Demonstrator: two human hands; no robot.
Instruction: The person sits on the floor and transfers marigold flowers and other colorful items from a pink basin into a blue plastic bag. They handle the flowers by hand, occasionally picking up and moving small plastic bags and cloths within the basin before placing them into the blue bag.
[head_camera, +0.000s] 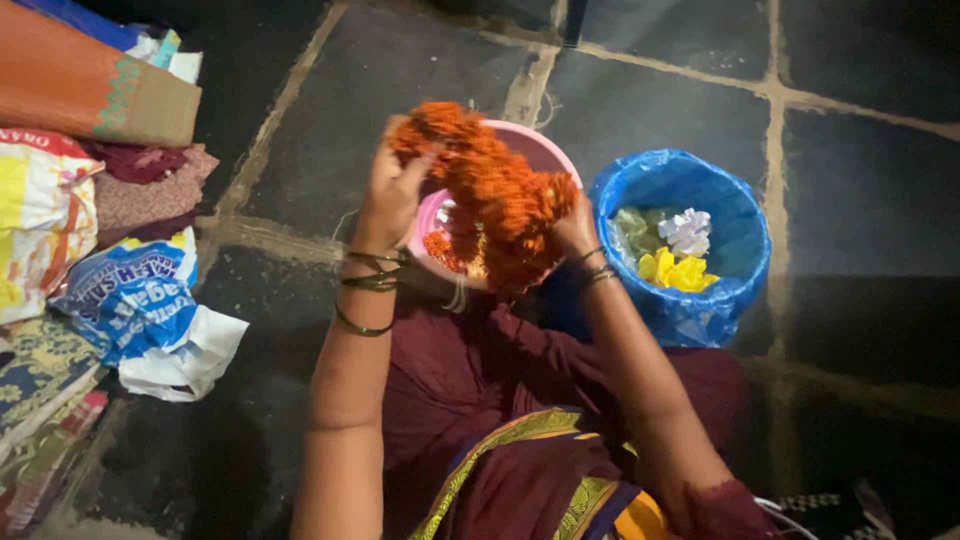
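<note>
While both hands are raised over the pink plastic bowl (545, 150), the orange marigold garland (495, 195) hangs between them in a thick, bunched strand. The left hand (392, 195) is closed on the upper end of the garland, fingers curled into the blossoms near the far rim of the bowl. The right hand (575, 228) grips the lower end, just beside the near right edge of the bowl, its fingers mostly buried in flowers. More loose orange flowers (445, 250) lie inside the bowl, with a pale thread (458, 295) trailing over its near rim onto the maroon sari (480, 400).

Just beside the bowl, to the right, stands a bin lined with a blue plastic bag (690, 300), holding yellow flowers (680, 272) and a white flower (688, 230). Folded cloths and printed sacks (130, 290) are piled on the dark stone floor (640, 110), well apart on the left.

I judge the step in hand to be gathering or lifting the strung length, with the 2 hands sharing its weight. The next move would call for a firm but soft hold, so the blossoms are not crushed and the thread does not snap, and for keeping the strand above the bowl so that any shed petals fall into it.
</note>
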